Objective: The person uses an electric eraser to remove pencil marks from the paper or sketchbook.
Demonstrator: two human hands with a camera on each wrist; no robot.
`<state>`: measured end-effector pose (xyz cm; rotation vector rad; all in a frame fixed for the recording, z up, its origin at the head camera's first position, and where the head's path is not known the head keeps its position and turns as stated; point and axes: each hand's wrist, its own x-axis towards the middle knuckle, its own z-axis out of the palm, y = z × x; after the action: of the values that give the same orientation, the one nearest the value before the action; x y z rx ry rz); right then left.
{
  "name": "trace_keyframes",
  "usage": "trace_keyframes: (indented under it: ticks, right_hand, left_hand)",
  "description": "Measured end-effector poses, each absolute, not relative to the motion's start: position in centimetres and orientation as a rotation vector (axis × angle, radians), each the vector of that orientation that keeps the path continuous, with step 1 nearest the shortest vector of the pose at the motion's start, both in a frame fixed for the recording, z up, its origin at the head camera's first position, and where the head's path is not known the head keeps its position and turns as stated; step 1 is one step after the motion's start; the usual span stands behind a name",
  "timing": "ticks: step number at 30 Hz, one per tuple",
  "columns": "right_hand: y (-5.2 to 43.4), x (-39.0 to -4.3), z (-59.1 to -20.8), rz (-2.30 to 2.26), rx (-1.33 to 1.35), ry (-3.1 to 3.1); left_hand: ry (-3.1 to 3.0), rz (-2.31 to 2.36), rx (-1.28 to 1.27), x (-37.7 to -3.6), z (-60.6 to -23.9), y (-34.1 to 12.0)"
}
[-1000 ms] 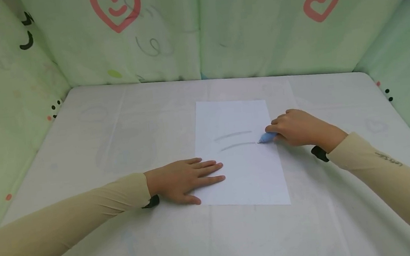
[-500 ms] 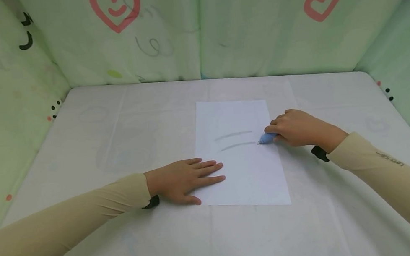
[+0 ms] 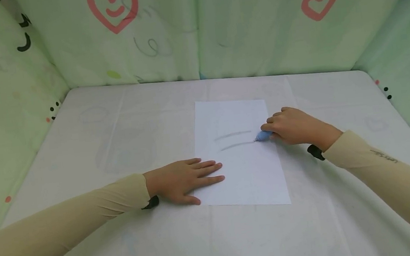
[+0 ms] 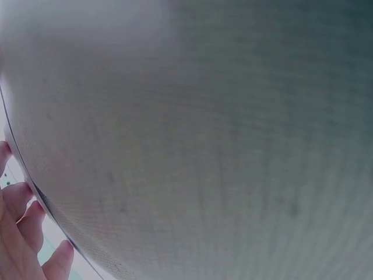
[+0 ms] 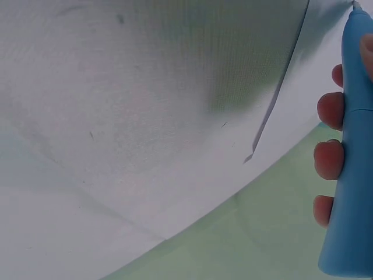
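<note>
A white sheet of paper [image 3: 241, 178] lies on the table with two grey, slightly curved strokes [image 3: 233, 135] across its middle. My left hand [image 3: 184, 182] rests flat with fingers spread, partly over the sheet's lower left edge; its fingertips [image 4: 58, 262] also show at the left of the left wrist view. At the sheet's right edge, my right hand [image 3: 292, 126] grips a thick blue pen-shaped tool [image 5: 349, 192] with a narrow pale tip. The fingers wrap round its body, and the tip is right at the right end of the lower stroke.
A pale cloth covers the table [image 3: 157, 243]. Green printed curtains [image 3: 255, 33] with red hearts and black marks hang along the back and both sides. Dark straps [image 3: 315, 152] sit at both wrists, below beige sleeves.
My right hand has shifted slightly left and away from me, carrying the blue tool's tip onto the end of the lower stroke. The left hand stays put.
</note>
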<state>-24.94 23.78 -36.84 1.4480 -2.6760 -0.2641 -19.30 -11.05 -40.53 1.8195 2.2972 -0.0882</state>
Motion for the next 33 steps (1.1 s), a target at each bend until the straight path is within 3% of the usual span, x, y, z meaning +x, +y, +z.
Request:
trace_keyframes:
  ticks: [33]
  right_hand:
    - [23.17, -25.02, -36.14, -0.305, 1.455, -2.758]
  left_hand:
    - [2.294, -0.041, 1.814, -19.23, -40.51, -11.09]
